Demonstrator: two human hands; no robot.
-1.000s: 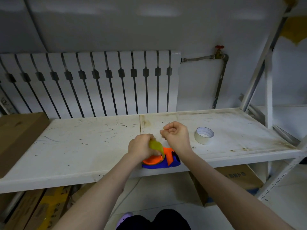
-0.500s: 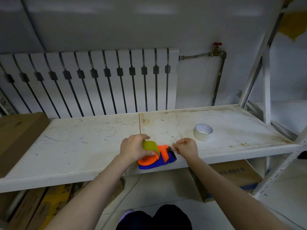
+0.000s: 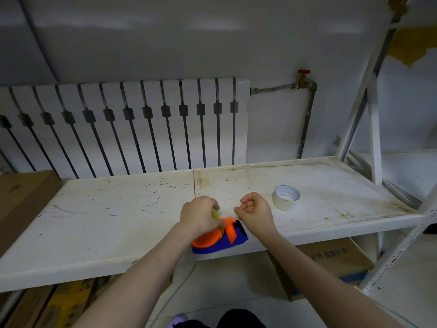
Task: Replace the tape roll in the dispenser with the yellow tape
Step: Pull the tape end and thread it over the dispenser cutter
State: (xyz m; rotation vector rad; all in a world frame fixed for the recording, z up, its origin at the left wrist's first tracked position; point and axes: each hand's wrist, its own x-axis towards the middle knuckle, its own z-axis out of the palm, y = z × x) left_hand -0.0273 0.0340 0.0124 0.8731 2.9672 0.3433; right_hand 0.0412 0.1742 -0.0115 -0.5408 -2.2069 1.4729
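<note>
white and scuffed, a metal shelf point(image 3: 113, 221) serves as the work surface in a storage corner, with a ribbed white radiator point(image 3: 123, 124) on the wall behind it and a pipe with a red-handled valve point(image 3: 303, 72) to the right. at the near edge of the shelf, about its middle, sits an orange and blue tape dispenser point(image 3: 222, 240), its blue base reaching the shelf's front lip. the left hand point(image 3: 199, 216) is curled over the dispenser's left part, fingers closed around the yellow tape point(image 3: 215, 215), of which only a thin yellow-green sliver shows beyond the knuckles and another along the orange housing (how far the roll is seated in the dispenser cannot be told). the right hand point(image 3: 254, 210) hovers just right of the dispenser's dark cutter end, drawn into a loose fist with thumb and forefinger pinched together; whether a strip of tape lies between them cannot be made out. a second roll, the white tape roll point(image 3: 286, 197), lies flat on the shelf further right and a little farther back, apart from both hands. a brown cardboard box point(image 3: 21, 204) rests at the shelf's far left end, and another carton with blue printing point(image 3: 335, 263) stands on the floor under the shelf's right part. both forearms are bare.
</note>
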